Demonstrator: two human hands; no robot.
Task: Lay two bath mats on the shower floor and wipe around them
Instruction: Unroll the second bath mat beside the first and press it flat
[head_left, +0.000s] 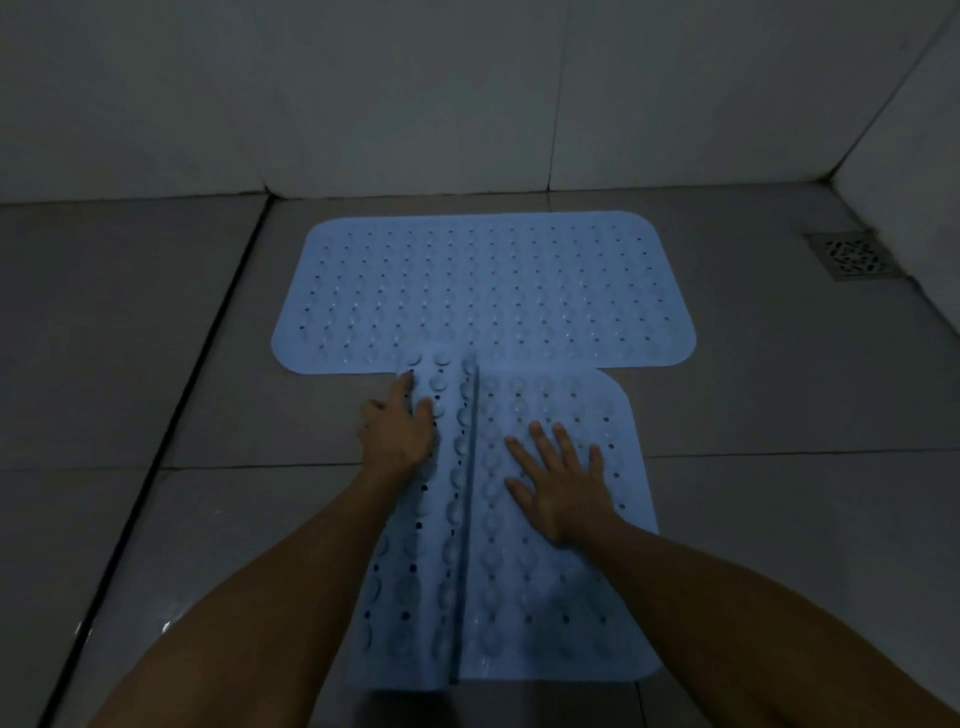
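Far blue mat (483, 291) flat on grey floor (156, 364) near the wall. Near mat (545, 571) overlapping its front edge, left side folded over. Left hand (397, 436) gripping the fold; right hand (563, 483) pressed flat, fingers spread.

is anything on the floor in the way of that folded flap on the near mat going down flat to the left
Nothing visible. The floor tiles left of the near mat are bare where the folded flap would land; only the left hand, holding the flap's edge, is there.

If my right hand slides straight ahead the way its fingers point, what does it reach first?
Probably the near edge of the far bath mat; the right hand lies flat on the near mat, fingers pointing toward it.
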